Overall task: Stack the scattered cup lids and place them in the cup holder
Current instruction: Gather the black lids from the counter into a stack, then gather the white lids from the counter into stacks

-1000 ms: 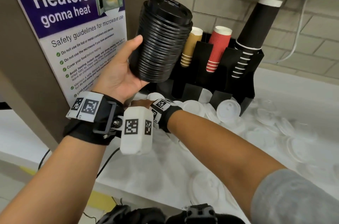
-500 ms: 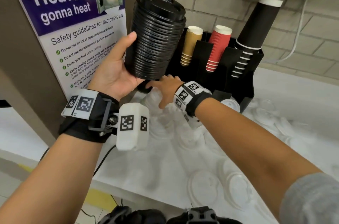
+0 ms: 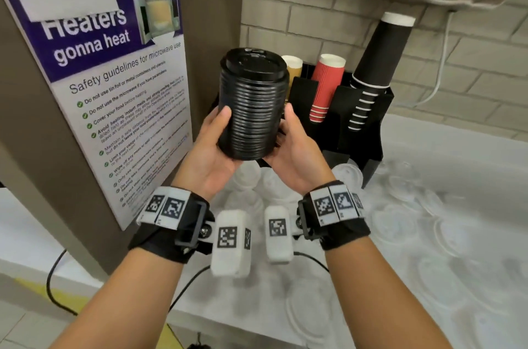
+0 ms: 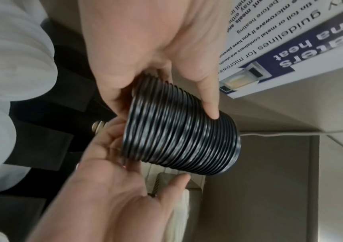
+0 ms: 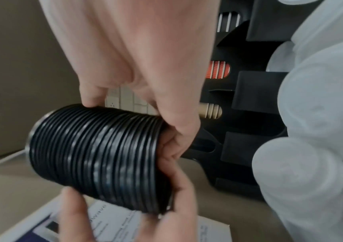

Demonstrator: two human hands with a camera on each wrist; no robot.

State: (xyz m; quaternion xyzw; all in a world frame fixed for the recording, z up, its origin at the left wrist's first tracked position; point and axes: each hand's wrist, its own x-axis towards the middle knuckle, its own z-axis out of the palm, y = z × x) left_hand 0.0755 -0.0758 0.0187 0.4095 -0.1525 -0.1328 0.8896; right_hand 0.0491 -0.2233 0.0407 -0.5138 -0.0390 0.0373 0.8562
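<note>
Head view. Item: stack of black lids (image 3: 253, 104), upright, held off the counter between my left hand (image 3: 210, 153) and my right hand (image 3: 297, 155), thumbs up its two sides, palms under its base. Behind it, the black cup holder (image 3: 363, 120) with tan, red and black cup stacks; white lids (image 3: 400, 223) lie loose on the counter (image 3: 471, 165). Step in hand, as I judge it: carrying a finished stack to the holder. Next move calls for a free compartment that fits the stack, lowered in straight so the lids stay nested.

Left wrist view. My left fingers (image 4: 209, 104) curl round the stack's ribbed side; the right hand cups it from the opposite side. The microwave poster (image 4: 290, 54) is behind.

Right wrist view. My right fingers (image 5: 179, 121) wrap the stack's near end; left fingers meet it from below. Holder slots sit just beyond, with stacked white lids beside them.
</note>
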